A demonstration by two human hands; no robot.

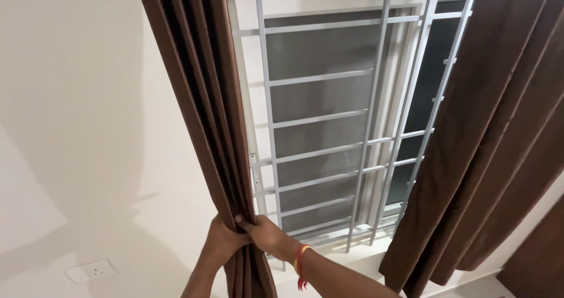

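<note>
A brown pleated curtain [202, 98] hangs bunched at the left side of a window. My left hand [222, 241] wraps around the gathered folds low down. My right hand [267, 234], with a red and yellow thread band on its wrist, grips the same bundle from the right, thumb pressed on the cloth. Both hands squeeze the folds together. Behind it stands the window [329, 110], dark glass behind a white metal grille [376, 116].
A second brown curtain [493, 133] hangs at the window's right side, spread wider. A cream wall [82, 128] fills the left, with a white socket plate [91, 271] low down. The white sill [352, 257] runs under the grille.
</note>
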